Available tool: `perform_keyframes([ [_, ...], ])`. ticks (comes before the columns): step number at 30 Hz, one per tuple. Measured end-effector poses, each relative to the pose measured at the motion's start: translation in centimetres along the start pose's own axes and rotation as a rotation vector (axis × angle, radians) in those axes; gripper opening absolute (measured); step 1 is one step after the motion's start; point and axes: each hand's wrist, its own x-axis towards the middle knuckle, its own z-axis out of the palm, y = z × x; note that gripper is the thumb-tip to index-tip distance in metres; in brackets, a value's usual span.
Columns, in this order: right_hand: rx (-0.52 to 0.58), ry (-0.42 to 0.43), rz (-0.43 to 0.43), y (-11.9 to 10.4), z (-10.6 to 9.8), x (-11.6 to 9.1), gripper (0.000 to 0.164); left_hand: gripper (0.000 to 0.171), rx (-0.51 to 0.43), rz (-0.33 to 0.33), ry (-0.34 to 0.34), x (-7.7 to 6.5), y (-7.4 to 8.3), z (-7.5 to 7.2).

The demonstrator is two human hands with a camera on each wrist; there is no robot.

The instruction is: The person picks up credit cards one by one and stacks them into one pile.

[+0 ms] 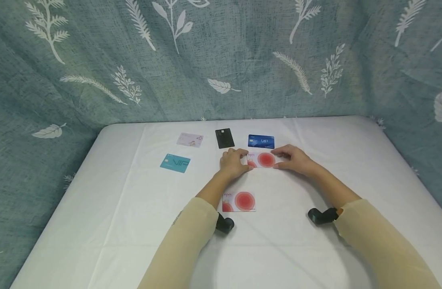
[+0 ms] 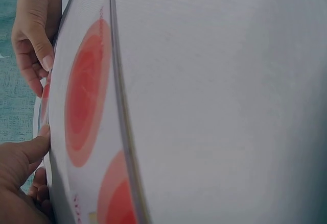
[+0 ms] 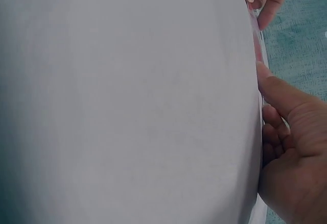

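A leaf-printed teal curtain (image 1: 242, 52) hangs behind a white-covered surface (image 1: 152, 216). Toward its far edge lie a pale lilac card (image 1: 190, 139), a black card (image 1: 225, 139) and a blue card (image 1: 261, 141) lettered VIP; a turquoise card (image 1: 175, 163) (also bearing VIP) lies askew in front of the lilac one. Nearer the camera lies a white card (image 1: 239, 201) with red circles.

The head camera looks forward and down from high over the white cloth-covered table (image 1: 134, 224). Low, close wrist cameras look across it; both see the bare left hand (image 1: 232, 163) and bare right hand (image 1: 294, 160).
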Motion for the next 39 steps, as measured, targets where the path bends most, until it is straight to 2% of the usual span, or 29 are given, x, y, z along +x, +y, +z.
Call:
perform_keyframes([
  [4,0.057,0.017,0.002,-0.1,0.2,-0.1,0.051,0.054,-0.022,-0.004,0.012,0.0,0.1,0.0],
  [12,0.121,0.058,0.007,-0.6,0.6,-0.5,0.052,0.056,-0.155,-0.014,0.047,-0.3,0.0,0.0],
  [17,0.125,0.054,0.003,-1.4,0.5,-0.7,0.054,0.055,-0.179,-0.014,0.048,-0.4,-0.1,-0.1],
  [27,0.109,0.047,0.011,-0.7,0.8,-0.4,0.063,0.064,-0.207,-0.020,0.030,-0.4,-0.8,0.1],
  [34,0.088,0.054,0.031,-1.0,1.0,-0.3,0.064,0.066,-0.209,0.025,0.032,-0.3,-1.2,0.1],
  [39,0.064,0.069,0.030,-1.2,1.1,-0.4,0.063,0.063,-0.251,0.079,0.016,-0.3,-1.8,-0.1],
])
